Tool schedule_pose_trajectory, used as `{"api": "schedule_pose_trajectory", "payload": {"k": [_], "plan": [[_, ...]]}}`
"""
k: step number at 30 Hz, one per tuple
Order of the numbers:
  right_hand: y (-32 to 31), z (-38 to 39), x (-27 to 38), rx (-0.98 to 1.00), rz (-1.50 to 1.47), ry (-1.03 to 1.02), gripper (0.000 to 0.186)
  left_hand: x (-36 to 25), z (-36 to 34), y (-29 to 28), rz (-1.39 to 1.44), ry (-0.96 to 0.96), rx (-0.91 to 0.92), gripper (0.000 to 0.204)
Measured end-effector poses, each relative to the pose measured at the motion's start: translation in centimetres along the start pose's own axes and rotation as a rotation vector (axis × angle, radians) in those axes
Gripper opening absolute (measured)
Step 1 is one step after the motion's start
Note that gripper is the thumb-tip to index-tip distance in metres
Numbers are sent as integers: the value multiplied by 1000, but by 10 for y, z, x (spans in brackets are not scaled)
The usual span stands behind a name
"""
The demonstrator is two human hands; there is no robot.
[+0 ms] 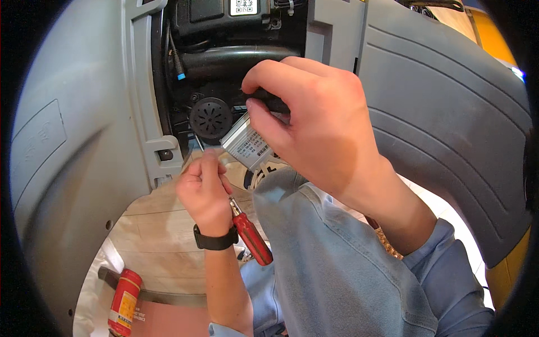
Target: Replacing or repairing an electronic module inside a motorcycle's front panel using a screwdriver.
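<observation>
My left hand (203, 190) is closed around the metal shaft of a screwdriver (252, 238), whose red handle slants down to the right below the fingers. A thin bright rod end shows past the fingertips, close to a round black slotted disc (210, 118) that looks like a horn. Over a silver metal box (247, 147) with a printed label curls my right hand (320, 123). Its thumb and index finger bend toward each other against a dark part. What they grip, if anything, is hidden, and the hand covers the box's right side. Pale cables hang below the box.
A black cavity with a thick tube (236, 56) and a loose blue-tipped cable (179, 74) lies ahead. Grey plastic panels flank it, a left panel (67, 146) and a right panel (443, 123). A red can (124, 300) rests at lower left. My denim-covered knee (331, 247) rises below the right hand.
</observation>
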State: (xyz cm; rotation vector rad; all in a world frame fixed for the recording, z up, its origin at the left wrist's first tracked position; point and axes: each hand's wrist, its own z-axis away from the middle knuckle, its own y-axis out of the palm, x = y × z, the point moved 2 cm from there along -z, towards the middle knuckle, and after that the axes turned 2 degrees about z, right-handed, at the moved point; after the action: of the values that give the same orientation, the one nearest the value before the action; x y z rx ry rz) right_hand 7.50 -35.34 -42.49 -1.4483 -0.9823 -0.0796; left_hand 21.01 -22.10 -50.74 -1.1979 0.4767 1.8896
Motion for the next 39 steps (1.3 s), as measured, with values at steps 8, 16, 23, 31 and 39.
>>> {"api": "schedule_pose_trajectory", "payload": {"k": [8,16,23,31,39], "plan": [[2,-1,1,22,4,2,14,-11,-5,8,-107,-27,-113,37],[-2,-4,-1,10,57,-7,13,-7,-3,8,-40,-45,-164,36],[0,-1,-2,16,43,1,13,-12,-9,7,-30,-101,-141,38],[-2,-3,-2,15,54,-1,13,-6,-8,-1,-75,-67,-47,39],[0,-3,-2,12,51,-7,13,-6,-11,-6,-60,-120,-15,36]]}}
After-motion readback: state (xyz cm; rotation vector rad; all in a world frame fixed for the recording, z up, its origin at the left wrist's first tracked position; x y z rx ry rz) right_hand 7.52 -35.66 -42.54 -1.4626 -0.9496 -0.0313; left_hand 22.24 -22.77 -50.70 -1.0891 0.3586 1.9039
